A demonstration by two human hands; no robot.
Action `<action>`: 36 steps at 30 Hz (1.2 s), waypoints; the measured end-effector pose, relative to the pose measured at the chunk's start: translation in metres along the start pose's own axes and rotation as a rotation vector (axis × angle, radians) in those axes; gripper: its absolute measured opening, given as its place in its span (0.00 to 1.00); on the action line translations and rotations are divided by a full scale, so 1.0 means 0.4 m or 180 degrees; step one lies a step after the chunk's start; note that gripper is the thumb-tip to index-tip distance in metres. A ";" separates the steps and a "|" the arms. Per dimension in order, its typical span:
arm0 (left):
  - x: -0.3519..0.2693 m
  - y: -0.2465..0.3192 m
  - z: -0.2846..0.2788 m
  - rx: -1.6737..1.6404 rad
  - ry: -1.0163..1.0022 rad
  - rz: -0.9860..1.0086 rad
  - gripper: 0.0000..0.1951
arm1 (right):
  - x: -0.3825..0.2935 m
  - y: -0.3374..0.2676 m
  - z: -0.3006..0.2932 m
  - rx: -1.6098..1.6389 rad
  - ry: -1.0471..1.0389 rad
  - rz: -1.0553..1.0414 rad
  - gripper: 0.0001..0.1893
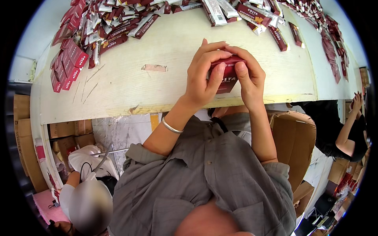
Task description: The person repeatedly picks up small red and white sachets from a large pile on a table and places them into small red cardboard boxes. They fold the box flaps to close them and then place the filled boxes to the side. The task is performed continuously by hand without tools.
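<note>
A small dark red Costa Coffee carton (229, 77) is upright near the table's front edge, between my two hands. My left hand (203, 70) wraps its left side, thumb on the front panel and fingers over the top. My right hand (249, 73) holds the right side, thumb at the upper front corner, its fingertips meeting those of the left hand above the carton. The fingers partly hide the top. Beyond my hands lie loose red and white Costa sachets (254, 16). Flat red cartons (69, 63) overlap at the table's left end.
A large heap of sachets (115, 22) covers the back left of the pale table (124, 79). More sachets lie on the right-hand table (333, 50). An open cardboard box (291, 144) stands beside me at right. One person (88, 203) is at lower left, another (348, 132) at right.
</note>
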State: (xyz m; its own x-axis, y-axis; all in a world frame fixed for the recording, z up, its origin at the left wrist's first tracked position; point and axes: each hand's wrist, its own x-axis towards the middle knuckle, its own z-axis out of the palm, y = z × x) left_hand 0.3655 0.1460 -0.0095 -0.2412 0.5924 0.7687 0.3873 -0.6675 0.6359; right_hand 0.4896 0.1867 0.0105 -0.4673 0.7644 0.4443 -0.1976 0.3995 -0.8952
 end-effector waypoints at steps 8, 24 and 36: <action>0.000 0.005 0.002 -0.0473 0.0085 -0.0142 0.05 | -0.013 -0.013 0.022 -0.0387 0.0202 -0.0228 0.12; -0.039 0.038 -0.088 0.0676 -0.0634 0.0459 0.10 | -0.048 0.049 0.014 -0.0401 -0.0237 -0.1047 0.13; 0.035 0.009 -0.460 0.2301 0.0648 -0.0702 0.27 | -0.334 -0.144 -0.500 -0.0762 0.1182 0.1573 0.22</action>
State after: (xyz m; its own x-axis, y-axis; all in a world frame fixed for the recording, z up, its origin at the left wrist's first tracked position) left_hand 0.1997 0.0687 0.0162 -0.5115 0.5361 0.6716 0.7780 -0.0430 0.6268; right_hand 0.7357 0.1626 0.0099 -0.1173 0.9931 0.0045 0.1809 0.0258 -0.9832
